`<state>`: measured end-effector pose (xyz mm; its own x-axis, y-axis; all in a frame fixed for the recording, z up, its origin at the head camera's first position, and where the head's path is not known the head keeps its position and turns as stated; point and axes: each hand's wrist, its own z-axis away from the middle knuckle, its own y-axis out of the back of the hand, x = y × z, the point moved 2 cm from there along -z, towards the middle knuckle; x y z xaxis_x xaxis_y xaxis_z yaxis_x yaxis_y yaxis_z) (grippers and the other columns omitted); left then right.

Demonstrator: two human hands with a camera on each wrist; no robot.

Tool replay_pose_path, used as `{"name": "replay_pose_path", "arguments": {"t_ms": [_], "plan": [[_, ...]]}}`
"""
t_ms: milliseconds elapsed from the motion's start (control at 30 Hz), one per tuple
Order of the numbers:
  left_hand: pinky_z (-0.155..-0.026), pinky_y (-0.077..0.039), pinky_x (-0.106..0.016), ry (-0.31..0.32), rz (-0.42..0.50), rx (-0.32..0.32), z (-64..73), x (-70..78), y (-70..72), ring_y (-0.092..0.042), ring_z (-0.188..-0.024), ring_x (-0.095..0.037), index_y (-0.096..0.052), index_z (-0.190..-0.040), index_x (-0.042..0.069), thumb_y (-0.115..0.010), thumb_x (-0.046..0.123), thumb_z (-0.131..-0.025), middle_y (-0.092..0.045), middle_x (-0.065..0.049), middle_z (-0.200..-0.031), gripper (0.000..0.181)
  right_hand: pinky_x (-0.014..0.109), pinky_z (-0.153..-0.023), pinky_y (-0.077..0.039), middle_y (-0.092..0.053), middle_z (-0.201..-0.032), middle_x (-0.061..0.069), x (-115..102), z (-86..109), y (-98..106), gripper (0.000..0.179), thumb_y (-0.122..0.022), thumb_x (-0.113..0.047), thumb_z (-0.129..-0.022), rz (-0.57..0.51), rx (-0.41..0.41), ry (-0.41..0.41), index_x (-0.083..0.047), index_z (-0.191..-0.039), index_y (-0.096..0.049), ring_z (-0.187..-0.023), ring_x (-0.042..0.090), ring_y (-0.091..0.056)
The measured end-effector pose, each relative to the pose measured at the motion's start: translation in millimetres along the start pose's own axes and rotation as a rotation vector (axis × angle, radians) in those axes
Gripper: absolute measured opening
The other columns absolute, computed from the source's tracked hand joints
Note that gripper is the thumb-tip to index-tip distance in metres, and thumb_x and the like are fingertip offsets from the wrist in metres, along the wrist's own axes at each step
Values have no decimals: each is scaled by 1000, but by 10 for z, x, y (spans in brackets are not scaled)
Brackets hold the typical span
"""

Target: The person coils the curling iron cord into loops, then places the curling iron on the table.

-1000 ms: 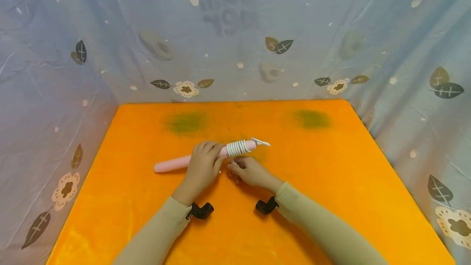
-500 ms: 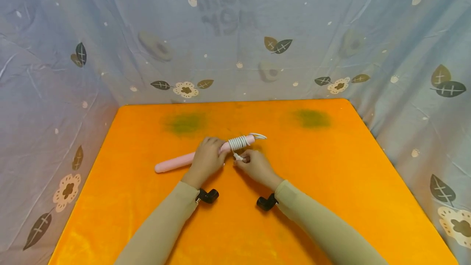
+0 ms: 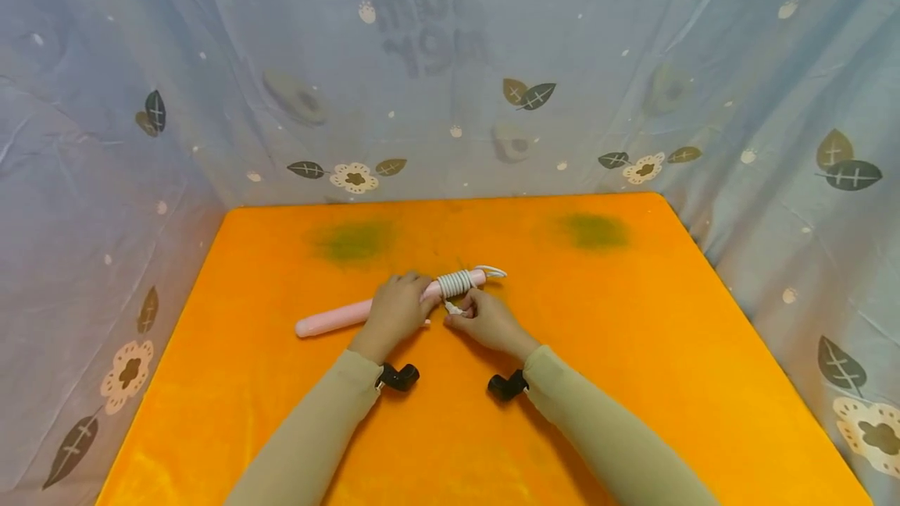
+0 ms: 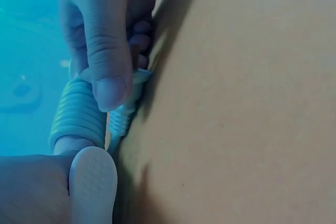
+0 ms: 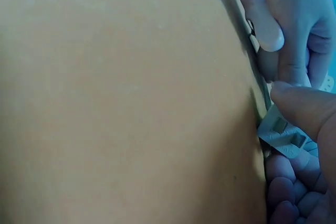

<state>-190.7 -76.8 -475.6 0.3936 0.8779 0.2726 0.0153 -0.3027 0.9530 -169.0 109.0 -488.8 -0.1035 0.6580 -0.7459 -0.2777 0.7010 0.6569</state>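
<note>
A pink curling iron (image 3: 333,318) lies at a slant across the middle of the table, its right part slightly higher in the head view. White cord (image 3: 455,283) is wound round it in several tight turns, and a loose loop sticks out past the right end. My left hand (image 3: 396,309) grips the iron just left of these turns; the pale clamp lever (image 4: 93,184) shows beside it in the left wrist view. My right hand (image 3: 492,324) pinches the white plug (image 3: 455,308) below the coil. Two flat prongs on the plug (image 5: 283,132) are visible in the right wrist view.
The table is covered in orange cloth (image 3: 605,350) with two dark greenish patches near its back edge. A pale printed curtain (image 3: 450,100) encloses the back and both sides. Black wrist cameras (image 3: 399,377) are fastened at both sleeves.
My left hand has shifted slightly right along the iron. The plug, mostly covered earlier, now shows at the right fingertips, and the cord at the iron's end now forms a rounder loop.
</note>
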Motion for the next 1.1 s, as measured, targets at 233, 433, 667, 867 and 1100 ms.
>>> {"name": "replay_pose_path", "arguments": {"t_ms": [233, 433, 667, 867, 1100], "plan": [[-78, -48, -48, -40, -50, 30, 47, 24, -87, -56, -96, -32, -64, -124, 14, -58, 42, -96, -61, -7, -115, 41, 26, -58, -39, -54, -69, -1, 44, 41, -31, 33, -74, -38, -86, -13, 24, -2, -12, -85, -54, -59, 13, -47], [-79, -46, -48, -48, -54, 65, 116, 17, -153, -55, -97, -31, -62, -126, 13, -57, 42, -97, -59, -6, -115, 41, 26, -57, -37, -50, -71, 0, 26, 118, -71, 29, -71, -33, -90, -37, 33, 46, -11, -87, -53, -59, 13, -44], [-99, -37, -53, -64, 35, 33, 137, -1, -43, -46, -123, -35, -56, -135, 10, -55, 39, -98, -54, -12, -133, 46, 30, -72, -46, -61, -88, -4, 24, 165, -3, 20, -64, -29, -95, -102, 0, 81, -10, -103, -63, -78, 11, -56], [-108, -25, -55, -61, 53, -59, 250, 14, 53, -32, -136, -39, -41, -147, 10, -54, 42, -98, -40, -13, -147, 60, 37, -78, -50, -64, -106, -1, -3, 276, 143, 31, -55, -34, -99, -64, 35, 86, -11, -119, -61, -92, 15, -62], [-110, -9, -61, 8, 4, -64, 482, 59, 64, -10, -143, -43, -13, -156, 10, -53, 54, -94, -15, -17, -159, 86, 45, -92, -47, -50, -135, 15, -99, 370, 297, 46, -64, -25, -95, 360, 307, 402, -4, -134, -51, -117, 30, -55]]}}
